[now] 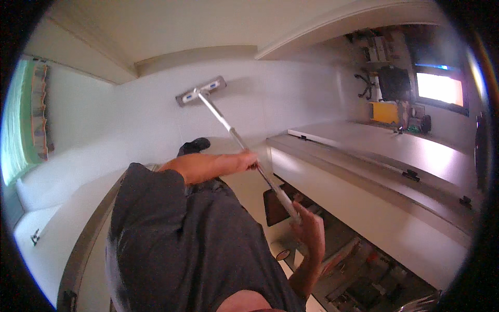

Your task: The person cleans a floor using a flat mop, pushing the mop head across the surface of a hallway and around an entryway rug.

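A flat mop has a wide grey and white head (201, 91) against a pale, smooth surface (241, 101). From the head, its pole (216, 111) slants down to the right, across the front of my body. My left hand (249, 160) is closed around the middle of this pole. Farther down, my right hand (310, 226) holds the thicker grip (287, 203) near the pole's end; some of its fingers are blurred or hidden. Beyond my left forearm, a dark-covered foot (195, 145) shows.
Cream panels (195, 23) cross the top. At right, a long white panel with dark hinges (411, 175) lies beside a ledge. Items crowd the dark space below it. A yellow object (385, 112) and bright window (440, 89) are farther off. Green curtain (17, 124) hangs at left.
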Tool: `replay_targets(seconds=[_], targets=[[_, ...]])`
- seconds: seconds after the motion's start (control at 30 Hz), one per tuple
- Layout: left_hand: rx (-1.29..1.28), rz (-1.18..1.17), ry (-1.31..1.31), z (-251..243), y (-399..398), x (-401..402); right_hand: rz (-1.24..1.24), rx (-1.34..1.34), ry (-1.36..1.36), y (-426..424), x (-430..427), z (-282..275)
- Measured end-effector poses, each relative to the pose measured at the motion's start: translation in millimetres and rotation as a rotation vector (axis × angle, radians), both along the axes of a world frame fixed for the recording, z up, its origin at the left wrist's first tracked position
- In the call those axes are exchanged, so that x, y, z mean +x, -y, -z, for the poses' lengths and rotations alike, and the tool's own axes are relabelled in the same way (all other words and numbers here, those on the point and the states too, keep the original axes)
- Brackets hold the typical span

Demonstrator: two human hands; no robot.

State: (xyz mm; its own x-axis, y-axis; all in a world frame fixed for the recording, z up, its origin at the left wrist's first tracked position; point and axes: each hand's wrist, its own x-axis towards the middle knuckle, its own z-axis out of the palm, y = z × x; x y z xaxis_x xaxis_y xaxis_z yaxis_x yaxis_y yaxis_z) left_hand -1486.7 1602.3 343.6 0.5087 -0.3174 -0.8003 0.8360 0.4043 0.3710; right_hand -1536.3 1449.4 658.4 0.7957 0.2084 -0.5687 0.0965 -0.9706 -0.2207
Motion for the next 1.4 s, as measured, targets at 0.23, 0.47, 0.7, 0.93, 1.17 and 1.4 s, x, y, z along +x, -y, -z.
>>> replay_targets(seconds=[0.23,0.47,0.7,0.93,1.17,1.4], targets=[[0.285,-0.268,0.004,54.0,-11.1,156.6,-0.012,0.039,0.171,-37.7,102.6,116.7],[0.311,-0.304,-0.061,102.9,-11.6,175.1,0.096,-0.134,0.196,-86.5,102.0,171.9],[0.156,-0.127,-0.071,133.0,19.8,164.7,0.087,0.016,0.241,-44.7,95.5,197.2],[0.470,0.750,0.189,156.8,23.1,120.1,0.305,0.070,0.000,-61.0,40.8,211.0],[0.188,0.551,0.196,174.3,-6.4,82.9,0.549,-0.066,-0.224,-133.8,68.9,180.1],[0.148,0.499,-0.320,148.2,-13.4,77.4,0.867,0.038,-0.274,-118.0,-69.1,124.3]])
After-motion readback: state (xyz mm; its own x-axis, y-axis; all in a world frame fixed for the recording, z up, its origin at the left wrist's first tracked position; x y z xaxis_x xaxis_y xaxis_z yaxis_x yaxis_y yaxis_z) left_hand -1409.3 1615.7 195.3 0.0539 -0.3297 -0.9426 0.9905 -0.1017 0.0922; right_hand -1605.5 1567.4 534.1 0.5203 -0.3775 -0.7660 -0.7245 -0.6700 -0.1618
